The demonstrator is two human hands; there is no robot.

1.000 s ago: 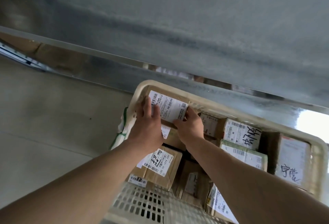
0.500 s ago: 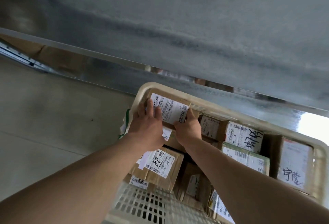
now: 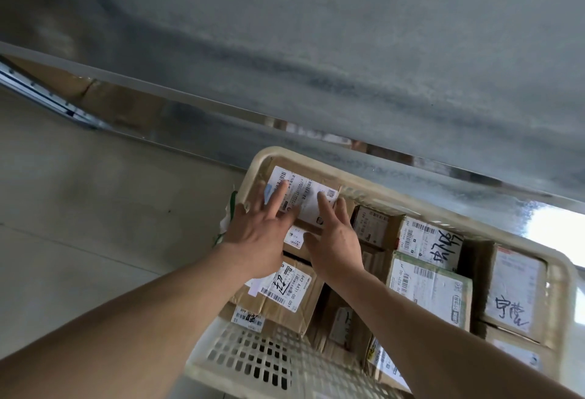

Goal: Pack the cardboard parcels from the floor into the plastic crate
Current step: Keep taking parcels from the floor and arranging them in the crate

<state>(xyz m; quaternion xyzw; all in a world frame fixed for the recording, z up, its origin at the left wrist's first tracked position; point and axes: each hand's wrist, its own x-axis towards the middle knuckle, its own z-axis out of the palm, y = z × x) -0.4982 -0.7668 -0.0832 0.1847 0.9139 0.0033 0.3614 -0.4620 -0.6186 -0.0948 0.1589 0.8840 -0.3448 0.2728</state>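
Your left hand (image 3: 258, 237) and right hand (image 3: 335, 240) lie flat and released on the parcel (image 3: 302, 197) in the crate's (image 3: 411, 205) far-left corner; it sits high on others; lift off carelessly and it may tip.

Readable markings inside the crate (image 3: 316, 167), as I find them:

1. Parcel (image 3: 285, 297) below my left hand (image 3: 256, 240): white label printed "642 A431-00 051" beside a barcode, with a handwritten black mark I cannot decipher.
2. Parcel (image 3: 430, 242) along the far wall: white label with barcodes and large handwritten black characters, not legible to me.
3. Parcel (image 3: 512, 291) at the right end: white label bearing handwritten "宁营".
4. Corner parcel (image 3: 304, 196) under my fingertips: label with barcodes and a QR code; print too small to read.
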